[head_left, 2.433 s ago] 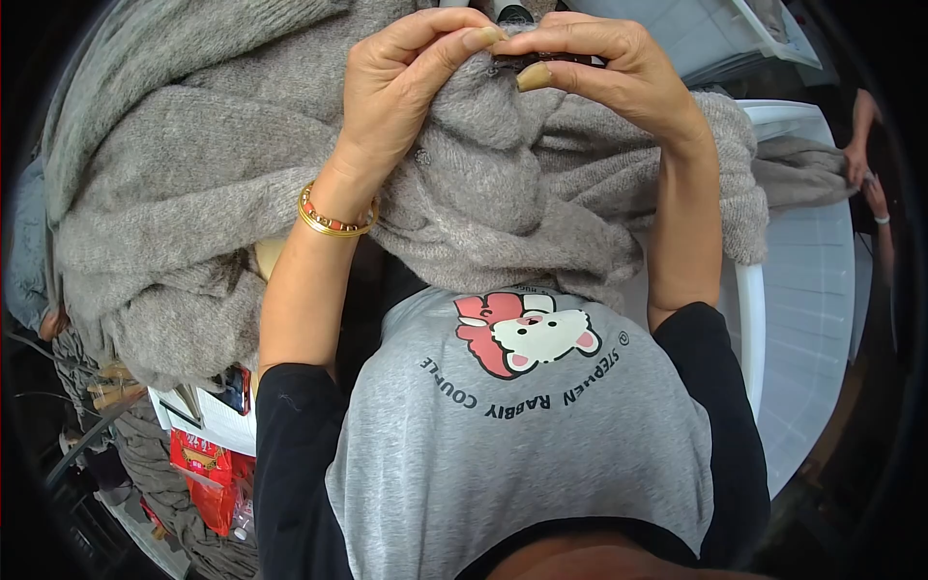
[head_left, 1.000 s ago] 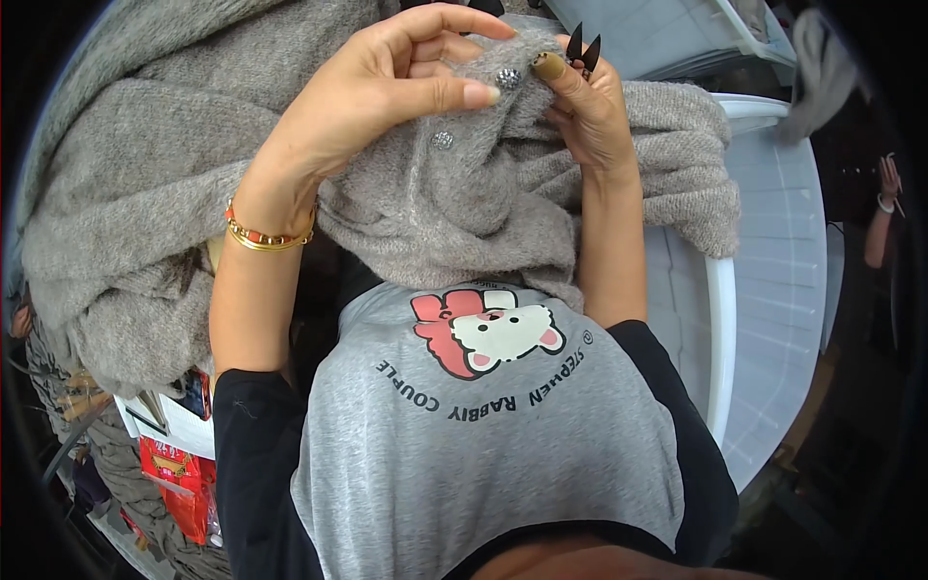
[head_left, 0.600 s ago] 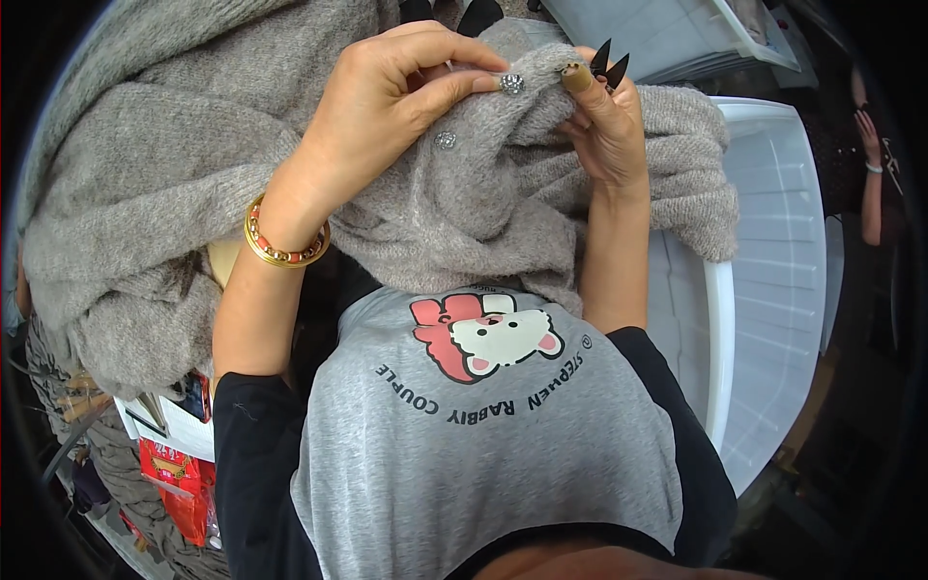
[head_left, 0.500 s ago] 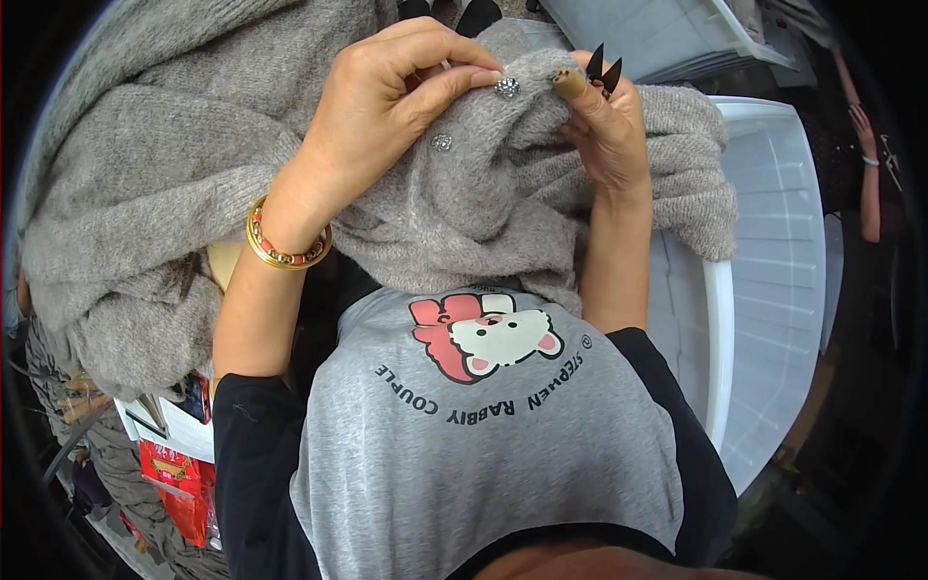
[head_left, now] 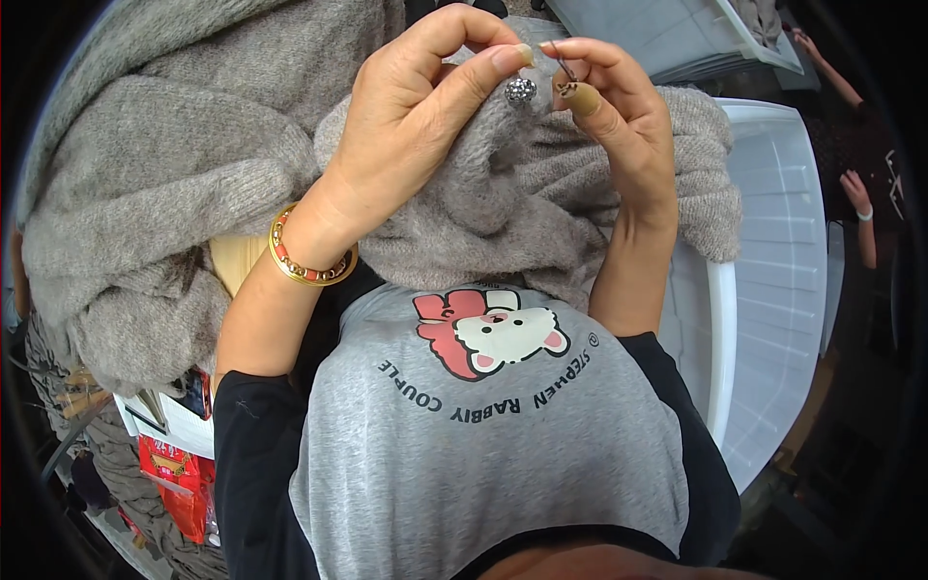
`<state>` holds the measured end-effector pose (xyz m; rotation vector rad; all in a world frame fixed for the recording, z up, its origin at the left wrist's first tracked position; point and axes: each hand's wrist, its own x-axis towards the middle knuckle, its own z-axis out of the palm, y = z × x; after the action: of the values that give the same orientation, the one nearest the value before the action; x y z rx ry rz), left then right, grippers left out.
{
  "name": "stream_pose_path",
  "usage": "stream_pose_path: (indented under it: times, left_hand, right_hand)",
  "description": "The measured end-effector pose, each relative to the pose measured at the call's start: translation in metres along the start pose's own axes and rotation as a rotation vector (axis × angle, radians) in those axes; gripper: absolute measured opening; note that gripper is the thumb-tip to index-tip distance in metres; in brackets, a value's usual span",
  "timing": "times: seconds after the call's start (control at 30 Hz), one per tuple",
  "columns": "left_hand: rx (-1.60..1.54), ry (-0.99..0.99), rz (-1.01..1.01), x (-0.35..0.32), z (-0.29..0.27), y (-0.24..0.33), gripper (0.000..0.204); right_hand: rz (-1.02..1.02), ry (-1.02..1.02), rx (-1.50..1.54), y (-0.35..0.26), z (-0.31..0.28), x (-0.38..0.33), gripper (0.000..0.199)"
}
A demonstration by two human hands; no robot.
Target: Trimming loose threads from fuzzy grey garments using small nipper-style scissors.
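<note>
Top centre of the frame, sparkly button (head_left: 520,91) is already on the grey knit (head_left: 483,164), left hand (head_left: 411,116) fingertips pressed together just above, right hand (head_left: 633,130) pinching a thin dark tool (head_left: 566,65); can't really tell if fastening's left

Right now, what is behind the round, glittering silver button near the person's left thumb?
Fuzzy grey-brown knitted fabric shows around the silver button and lies behind it. The button's back, and any fastening there, are hidden from this view.
</note>
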<state>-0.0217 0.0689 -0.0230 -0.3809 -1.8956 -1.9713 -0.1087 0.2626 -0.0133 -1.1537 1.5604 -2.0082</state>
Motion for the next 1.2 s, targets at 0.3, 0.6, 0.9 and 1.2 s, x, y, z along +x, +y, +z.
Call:
stream_pose_path:
  times: [0.3,0.6,0.9,1.2]
  left_hand:
    - [0.043,0.06,0.098,-0.001,-0.004,-0.006,0.015]
    - [0.063,0.043,0.148,-0.001,-0.002,-0.006,0.015]
    - [0.078,0.021,0.17,-0.001,-0.003,-0.004,0.015]
    - [0.063,0.003,0.172,-0.002,0.0,-0.003,0.016]
  right_hand:
    - [0.035,0.009,-0.229,0.001,0.006,-0.006,0.03]
    - [-0.025,-0.041,-0.288,-0.002,0.006,-0.004,0.027]
    - [0.023,-0.067,-0.22,-0.005,-0.006,-0.006,0.031]
    - [0.04,-0.086,-0.343,-0.006,-0.003,-0.006,0.03]
